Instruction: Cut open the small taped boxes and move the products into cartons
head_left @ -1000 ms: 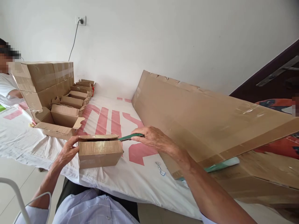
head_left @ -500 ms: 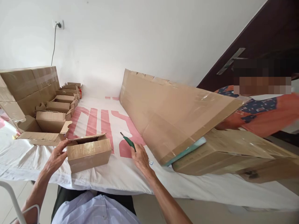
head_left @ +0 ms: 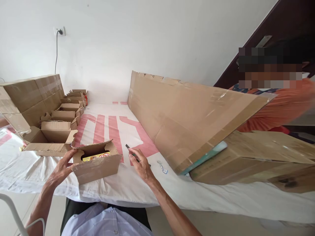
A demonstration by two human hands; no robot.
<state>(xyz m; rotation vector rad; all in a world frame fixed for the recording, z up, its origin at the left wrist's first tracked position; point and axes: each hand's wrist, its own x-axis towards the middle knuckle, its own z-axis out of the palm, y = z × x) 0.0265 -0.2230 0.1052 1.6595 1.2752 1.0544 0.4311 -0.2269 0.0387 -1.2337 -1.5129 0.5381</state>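
Note:
A small cardboard box (head_left: 99,171) stands at the table's near edge, its top now open. Inside shows a yellow and red printed packet (head_left: 96,157). My left hand (head_left: 60,168) grips the left end of this box, thumb near the upper edge and fingers along the side. Just right of the box, my right hand (head_left: 142,165) is closed around a green-handled knife (head_left: 127,146), whose dark tip points up and left. Most of the handle is hidden by my fingers. The tip is apart from the box.
A row of open cardboard boxes (head_left: 55,144) runs back along the left, beside stacked closed cartons (head_left: 36,95). A large cardboard panel (head_left: 187,121) leans at the right, near a carton (head_left: 221,167). A small clear-and-blue scrap (head_left: 162,167) lies on the cloth (head_left: 137,190). Another person (head_left: 278,101) is at right.
The front box's near flap has swung open, uncovering the packet. My right hand has turned and drawn the knife back, so less green shows. The other person has shifted.

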